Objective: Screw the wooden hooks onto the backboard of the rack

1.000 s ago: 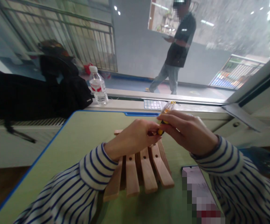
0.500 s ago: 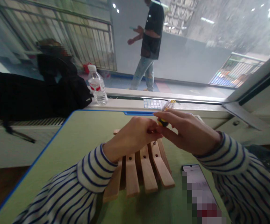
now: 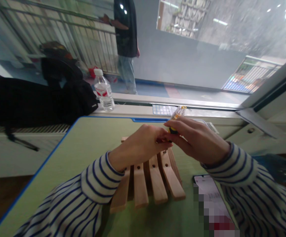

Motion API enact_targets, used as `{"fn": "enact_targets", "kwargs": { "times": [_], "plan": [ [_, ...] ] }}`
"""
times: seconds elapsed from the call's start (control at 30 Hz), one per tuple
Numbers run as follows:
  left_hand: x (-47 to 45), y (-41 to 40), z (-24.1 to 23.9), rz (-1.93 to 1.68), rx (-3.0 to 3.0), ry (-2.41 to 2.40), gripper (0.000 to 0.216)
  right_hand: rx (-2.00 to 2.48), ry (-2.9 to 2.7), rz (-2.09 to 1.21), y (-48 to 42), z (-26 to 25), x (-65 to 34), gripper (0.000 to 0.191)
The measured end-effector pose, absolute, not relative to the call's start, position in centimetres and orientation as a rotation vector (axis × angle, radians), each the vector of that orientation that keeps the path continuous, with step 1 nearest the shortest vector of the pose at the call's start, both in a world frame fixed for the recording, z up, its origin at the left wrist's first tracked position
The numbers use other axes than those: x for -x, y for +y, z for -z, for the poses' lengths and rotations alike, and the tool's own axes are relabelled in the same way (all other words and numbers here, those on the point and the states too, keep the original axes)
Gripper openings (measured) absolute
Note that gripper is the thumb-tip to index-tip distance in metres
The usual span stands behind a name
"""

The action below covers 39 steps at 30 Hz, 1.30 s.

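The right hand (image 3: 199, 143) is gripping a screwdriver (image 3: 177, 115), its fingers (image 3: 179, 126) closing round the lower, yellow-and-black part of the handle; the clear, amber-tinted top of the handle is sticking out at 1 o'clock from the knuckles, tilting away from the person; the left hand (image 3: 140, 148) is meeting the right from 9 o'clock, its fingers (image 3: 161, 138) curling shut with the tips pinching just under the handle, and whatever is lying between those tips is hiding from view; both hands are hovering over the far end of a set of slats (image 3: 155, 184), a fan of pale wooden strips with holes near their tops, which is lying flat on the green bench (image 3: 88, 144) and spreading toward 6 o'clock; the left wrist is covering the top of the leftmost strips; both arms are wearing striped sleeves; a phone (image 3: 207, 197) is lying on the bench at 4 o'clock from the slats, near but apart from them; on the sill beyond the bench a bottle (image 3: 103, 90) is standing upright at 10 o'clock from the hands, just beside a black bag (image 3: 59, 95); outside the window, at 12 o'clock, a person (image 3: 125, 36) in dark top and jeans is standing by a railing.
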<state>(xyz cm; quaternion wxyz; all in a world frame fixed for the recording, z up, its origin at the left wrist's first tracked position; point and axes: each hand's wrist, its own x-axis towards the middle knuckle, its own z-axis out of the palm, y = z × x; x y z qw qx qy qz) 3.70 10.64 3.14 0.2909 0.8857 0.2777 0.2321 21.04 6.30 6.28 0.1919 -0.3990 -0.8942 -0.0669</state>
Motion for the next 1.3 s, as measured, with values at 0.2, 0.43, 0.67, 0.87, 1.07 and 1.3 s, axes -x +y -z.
{"fn": "enact_targets", "kwargs": {
  "times": [0.2, 0.43, 0.67, 0.87, 1.07, 1.3],
  "plan": [
    [-3.56, 10.70, -2.96, -0.613, -2.367, 0.715, 0.017, 1.113, -2.466, 0.187, 6.19, -6.16, -20.89, 0.029],
    [-3.64, 10.76, -2.93, -0.633, -2.379, 0.706, 0.016, 1.089, -2.457, 0.189, 6.18, -6.11, -21.05, 0.029],
    [-3.68, 10.75, -2.85, -0.631, -2.367, 0.714, 0.016, 1.109, -2.457, 0.206, 6.25, -6.11, -20.95, 0.028],
    [-3.65, 10.69, -2.80, -0.629, -2.357, 0.710, 0.016, 1.110, -2.460, 0.215, 6.18, -5.94, -21.01, 0.028],
    [-3.56, 10.65, -2.74, -0.619, -2.346, 0.708, 0.019, 1.116, -2.464, 0.188, 6.10, -5.96, -21.04, 0.028],
    [-3.87, 10.83, -2.67, -0.670, -2.363, 0.762, 0.015, 1.128, -2.445, 0.163, 6.19, -5.92, -20.93, 0.027]
  ]
}}
